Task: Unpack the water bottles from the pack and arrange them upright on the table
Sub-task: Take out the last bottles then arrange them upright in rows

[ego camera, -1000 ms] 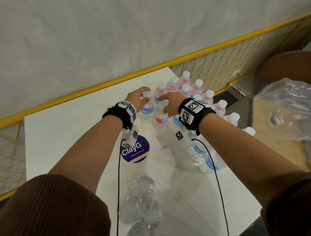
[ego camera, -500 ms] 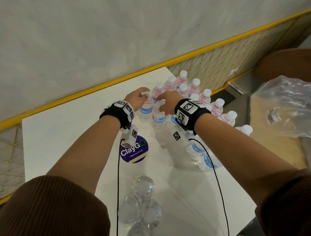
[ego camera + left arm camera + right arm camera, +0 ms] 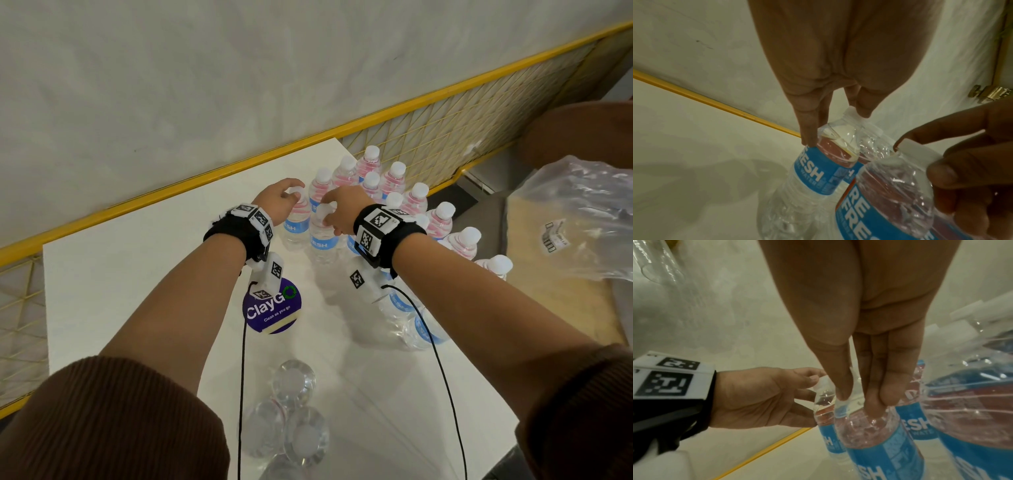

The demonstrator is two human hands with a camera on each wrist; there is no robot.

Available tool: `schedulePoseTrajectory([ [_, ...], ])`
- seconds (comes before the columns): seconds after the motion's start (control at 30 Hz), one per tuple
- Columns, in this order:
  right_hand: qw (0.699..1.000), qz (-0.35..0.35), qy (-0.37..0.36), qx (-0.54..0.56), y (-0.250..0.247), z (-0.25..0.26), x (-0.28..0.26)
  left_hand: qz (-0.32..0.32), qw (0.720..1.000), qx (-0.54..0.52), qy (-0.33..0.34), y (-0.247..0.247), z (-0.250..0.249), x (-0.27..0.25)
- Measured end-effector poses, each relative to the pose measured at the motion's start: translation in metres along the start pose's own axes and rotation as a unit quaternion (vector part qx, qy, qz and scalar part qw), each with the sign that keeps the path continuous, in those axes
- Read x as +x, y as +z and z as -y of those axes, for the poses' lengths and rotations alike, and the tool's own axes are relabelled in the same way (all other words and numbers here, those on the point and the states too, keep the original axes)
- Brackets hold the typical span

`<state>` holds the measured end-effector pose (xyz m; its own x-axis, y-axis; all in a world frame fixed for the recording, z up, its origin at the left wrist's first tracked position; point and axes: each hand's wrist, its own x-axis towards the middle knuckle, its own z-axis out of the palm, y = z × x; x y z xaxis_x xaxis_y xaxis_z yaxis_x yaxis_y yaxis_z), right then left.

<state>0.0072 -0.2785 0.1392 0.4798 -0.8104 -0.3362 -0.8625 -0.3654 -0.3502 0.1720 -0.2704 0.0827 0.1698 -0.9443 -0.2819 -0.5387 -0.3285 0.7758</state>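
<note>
Step in hand: I am setting two water bottles down upright beside the group at the far right corner of the tabletop point(image 3: 137, 274).
Left hand: my left hand point(image 3: 277, 200) pinches the cap and neck of the left bottle point(image 3: 296, 222); in the left wrist view the fingertips point(image 3: 807, 138) reach down to the blue label.
Right hand: my right hand point(image 3: 344, 209) grips the neck of the right bottle point(image 3: 322, 236) just beside it, thumb on one side, fingers on the other.
Contact: both bottles look upright; I cannot tell if their bottoms already touch the tabletop.
Standing group point(image 3: 394, 192): many capped bottles stand close together along the right edge.
Pack: a few bottles point(image 3: 291, 421) lie at the near edge, still to be moved, I judge.
Other: a purple round sticker point(image 3: 270, 311) lies mid-table; an empty plastic wrap point(image 3: 575, 219) sits off the right edge.
Next move: I judge both hands should let go gently, without knocking neighbours, then come back for the lying bottles.
</note>
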Motion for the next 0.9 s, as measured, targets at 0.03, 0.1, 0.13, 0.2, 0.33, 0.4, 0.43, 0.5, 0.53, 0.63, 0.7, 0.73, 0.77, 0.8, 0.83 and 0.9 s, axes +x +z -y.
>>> schedulePoseTrajectory([
  [0.03, 1.000, -0.006, 0.003, 0.003, 0.001, 0.000, 0.000, -0.005, 1.000, 0.008, 0.000, 0.001, -0.002, 0.000],
  [0.1, 1.000, -0.020, 0.005, 0.008, 0.003, -0.001, -0.001, -0.018, 1.000, 0.014, -0.006, 0.003, -0.005, -0.002],
  [0.13, 1.000, -0.026, 0.008, 0.012, 0.004, -0.001, -0.001, -0.025, 0.999, 0.010, -0.019, 0.003, -0.006, -0.003],
  [0.2, 0.999, -0.034, 0.008, 0.022, 0.005, -0.003, -0.002, -0.034, 0.996, -0.028, -0.072, 0.003, -0.009, -0.005],
  [0.33, 0.999, -0.036, 0.003, 0.037, 0.006, -0.006, -0.001, 0.000, 0.981, -0.134, -0.139, 0.004, -0.008, -0.006],
  [0.4, 0.998, -0.041, 0.007, 0.053, 0.007, -0.007, -0.001, 0.002, 0.974, -0.175, -0.146, 0.003, -0.008, -0.005],
  [0.43, 0.997, -0.045, 0.011, 0.059, 0.007, -0.007, -0.001, -0.001, 0.972, -0.184, -0.146, 0.004, -0.007, -0.004],
  [0.5, 0.996, -0.053, 0.015, 0.064, 0.009, -0.006, -0.001, -0.002, 0.971, -0.195, -0.140, 0.005, -0.007, -0.002],
  [0.53, 0.996, -0.056, 0.017, 0.065, 0.009, -0.005, -0.001, -0.003, 0.970, -0.199, -0.136, 0.006, -0.006, -0.002],
  [0.63, 0.995, -0.062, 0.023, 0.077, 0.011, -0.003, -0.001, -0.005, 0.971, -0.201, -0.126, 0.009, -0.007, -0.001],
  [0.7, 0.995, -0.063, 0.025, 0.076, 0.011, -0.003, -0.001, -0.008, 0.973, -0.196, -0.124, 0.011, -0.008, -0.001],
  [0.73, 0.994, -0.065, 0.027, 0.081, 0.011, -0.003, -0.001, -0.009, 0.973, -0.194, -0.124, 0.012, -0.008, 0.000],
  [0.77, 0.993, -0.067, 0.030, 0.089, 0.011, -0.003, -0.001, -0.010, 0.973, -0.194, -0.123, 0.012, -0.009, -0.001],
  [0.8, 0.993, -0.069, 0.032, 0.094, 0.012, -0.003, -0.001, -0.011, 0.974, -0.194, -0.121, 0.013, -0.009, -0.001],
  [0.83, 0.992, -0.071, 0.034, 0.094, 0.012, -0.003, -0.001, -0.012, 0.974, -0.194, -0.117, 0.013, -0.009, -0.001],
  [0.9, 0.993, -0.071, 0.037, 0.092, 0.012, -0.003, 0.000, -0.020, 0.976, -0.187, -0.109, 0.014, -0.008, -0.002],
])
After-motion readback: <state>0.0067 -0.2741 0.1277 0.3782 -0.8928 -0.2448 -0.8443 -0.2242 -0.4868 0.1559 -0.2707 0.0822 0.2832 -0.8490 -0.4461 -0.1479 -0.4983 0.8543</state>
